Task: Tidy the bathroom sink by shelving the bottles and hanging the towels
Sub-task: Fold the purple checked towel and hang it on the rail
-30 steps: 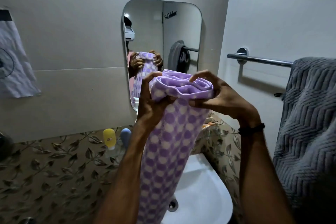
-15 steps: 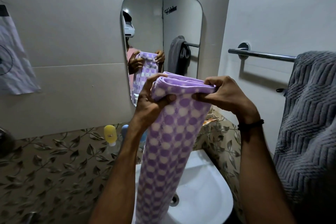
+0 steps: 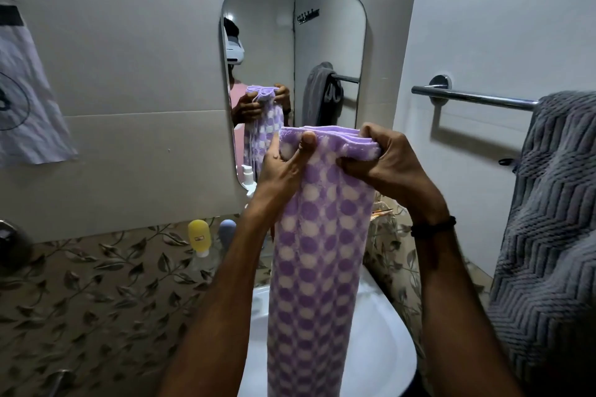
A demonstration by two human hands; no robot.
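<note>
A view from my head, looking down at a bathroom sink [image 3: 387, 348] under a wall mirror [image 3: 322, 42].

I judge the task to be about halfway. A grey towel [image 3: 548, 219] already hangs over the chrome towel bar [image 3: 474, 96] on the right wall, and the left part of the bar is bare. The purple towel [image 3: 322, 251], checked with white dots, is not yet hung. I hold it in the air in front of my chest, above the sink, and it drops as a long folded strip out of the bottom of the view.

The bottles are not yet shelved. A yellow bottle [image 3: 199, 235] and a blue-grey bottle [image 3: 227, 229] stand at the back of the leaf-patterned desk [image 3: 96, 284], left of the sink. A white pump bottle [image 3: 248, 176] shows just behind my left wrist. No shelf is in view.

Both arms reach up and forward, forearms rising from the bottom edge. My left hand [image 3: 283, 167] grips the towel's upper left corner, thumb pressed flat on the front of the cloth. My right hand [image 3: 390, 164], with a dark band at the wrist, has its fingers [image 3: 380, 138] curled tight over the gathered top folds on the right. The two hands sit close together, level with each other, with the folded top edge between them.
</note>
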